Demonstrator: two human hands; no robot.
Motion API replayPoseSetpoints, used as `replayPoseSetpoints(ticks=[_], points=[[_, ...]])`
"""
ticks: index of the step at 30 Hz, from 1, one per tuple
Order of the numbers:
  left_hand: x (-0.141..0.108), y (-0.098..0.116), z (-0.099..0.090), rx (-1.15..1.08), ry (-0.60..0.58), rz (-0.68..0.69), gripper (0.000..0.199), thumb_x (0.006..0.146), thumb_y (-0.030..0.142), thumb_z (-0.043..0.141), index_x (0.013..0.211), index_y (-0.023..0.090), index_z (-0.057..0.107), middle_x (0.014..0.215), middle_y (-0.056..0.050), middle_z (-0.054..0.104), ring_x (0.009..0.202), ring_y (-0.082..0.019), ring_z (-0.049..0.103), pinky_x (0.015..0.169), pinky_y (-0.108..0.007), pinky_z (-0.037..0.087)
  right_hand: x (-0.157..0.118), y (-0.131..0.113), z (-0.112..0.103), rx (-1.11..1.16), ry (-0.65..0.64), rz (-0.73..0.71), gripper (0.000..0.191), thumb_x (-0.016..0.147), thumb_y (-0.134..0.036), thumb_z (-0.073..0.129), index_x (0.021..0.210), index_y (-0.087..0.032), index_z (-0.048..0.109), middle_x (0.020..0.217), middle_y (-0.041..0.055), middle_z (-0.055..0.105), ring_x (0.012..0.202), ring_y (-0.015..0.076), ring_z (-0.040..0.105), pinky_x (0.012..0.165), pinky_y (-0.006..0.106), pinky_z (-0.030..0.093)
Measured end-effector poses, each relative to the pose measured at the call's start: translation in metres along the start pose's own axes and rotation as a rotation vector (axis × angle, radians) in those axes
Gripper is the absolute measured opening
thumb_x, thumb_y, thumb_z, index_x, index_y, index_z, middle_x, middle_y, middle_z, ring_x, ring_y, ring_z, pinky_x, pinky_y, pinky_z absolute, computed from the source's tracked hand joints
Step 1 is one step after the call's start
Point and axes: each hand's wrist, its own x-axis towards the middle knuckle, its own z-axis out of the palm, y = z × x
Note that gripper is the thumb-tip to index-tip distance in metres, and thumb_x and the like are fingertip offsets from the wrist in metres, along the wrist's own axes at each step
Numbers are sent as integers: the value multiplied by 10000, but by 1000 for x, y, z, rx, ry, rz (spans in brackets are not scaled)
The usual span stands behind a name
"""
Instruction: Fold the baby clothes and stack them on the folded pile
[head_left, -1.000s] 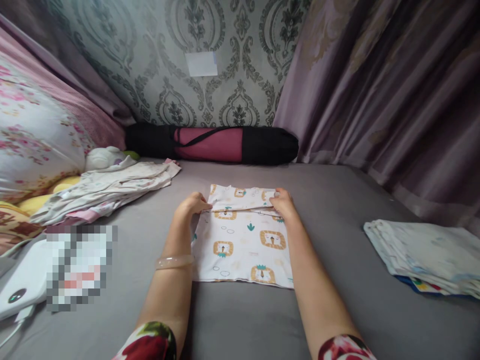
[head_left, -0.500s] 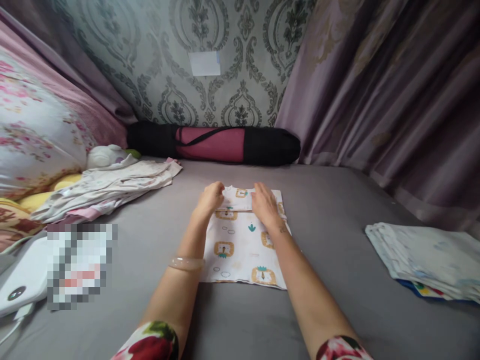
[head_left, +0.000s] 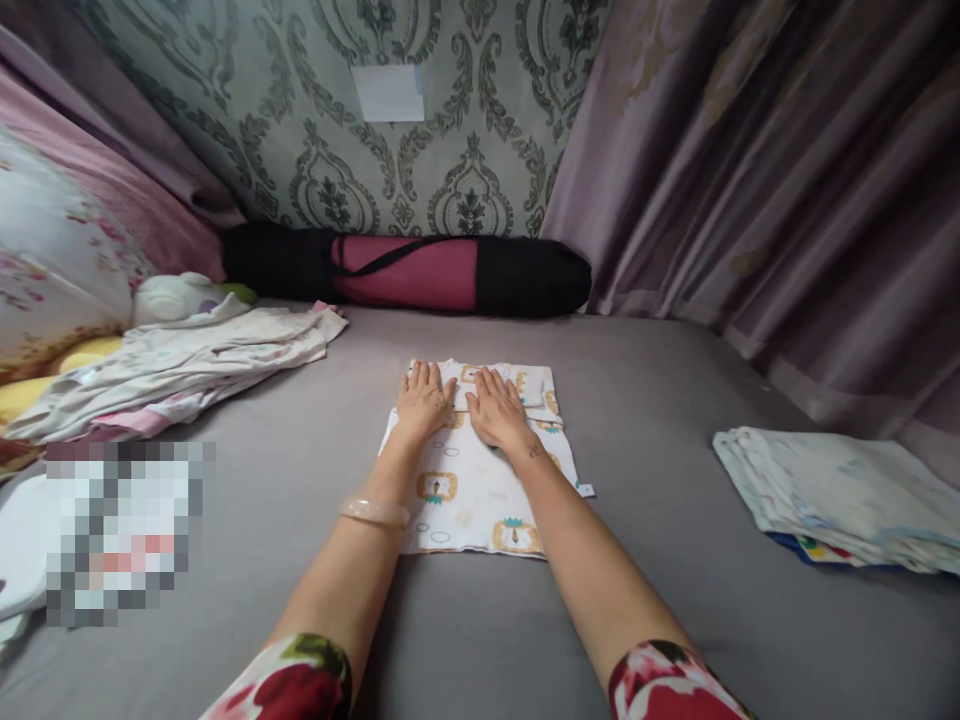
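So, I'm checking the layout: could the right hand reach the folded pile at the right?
Probably yes: the right hand lies flat on the lion-print cloth, gripping nothing, with just grey sheet between the cloth and the folded pile.

One head-worn camera looks forward and down across the grey sheet (head_left: 652, 430), the left hand (head_left: 424, 400) and right hand (head_left: 498, 408) fairly near at mid-frame, the patterned wall (head_left: 457, 140) farther off at top centre.

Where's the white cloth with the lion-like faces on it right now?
In the head view, the white lion-print cloth lies mid-picture on the grey sheet, beneath the left hand and right hand, this side of the long black-and-maroon bag.
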Motion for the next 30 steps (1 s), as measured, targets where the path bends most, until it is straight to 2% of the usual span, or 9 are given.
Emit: replayPoseSetpoints(ticks=[3,8,15,18,21,24,27,30], points=[[1,-1,3,-12,35,-32,588,960,415,335,1429,68,405,1520,-232,339,1454,-338,219,1160,-514,199,1,7,1,-8,42,50,606,992,-355,268,1496,-19,287,1585,163,216,1472,252,134,1181,413,24],[2,0,3,14,27,-57,604,957,432,337,1440,74,396,1524,-228,331,1455,-329,221,1154,-526,210,0,15,2,-44,123,171,629,985,-363,291,1491,10,279,1581,195,209,1469,282,130,1174,434,15],[2,1,-2,153,-75,-83,665,977,459,218,1477,34,324,1563,-183,272,1471,-293,177,1169,-505,206,0,16,-2,-117,70,205,623,995,-361,261,1496,9,271,1584,164,218,1461,281,167,1176,427,88],[3,7,-6,200,-12,-22,639,986,437,208,1483,55,328,1553,-167,306,1466,-296,195,1181,-505,178,1,14,-7,-136,108,153,578,1000,-343,255,1489,-43,324,1577,157,251,1459,275,177,1176,453,66],[3,18,-7,231,73,158,577,998,379,202,1483,106,354,1557,-112,319,1475,-272,168,1201,-479,114,4,10,-10,-162,170,24,533,997,-307,259,1484,-117,365,1584,111,255,1467,246,154,1181,454,17],[2,25,-3,228,-3,241,549,1003,365,212,1470,135,385,1551,-88,341,1466,-266,205,1196,-464,154,6,8,-6,-154,108,-39,525,987,-277,264,1485,-152,372,1571,71,300,1460,223,187,1185,434,60],[1,24,3,212,-103,209,554,1005,396,218,1485,160,361,1555,-86,330,1451,-268,250,1180,-474,205,7,9,0,-143,51,-36,532,986,-279,254,1496,-164,351,1561,53,325,1448,222,226,1182,429,111],[1,22,4,209,-122,192,559,1005,407,211,1498,173,334,1566,-78,305,1459,-261,230,1182,-476,193,7,9,1,-141,45,-27,533,988,-278,245,1499,-164,343,1566,49,313,1451,223,220,1183,437,110]])
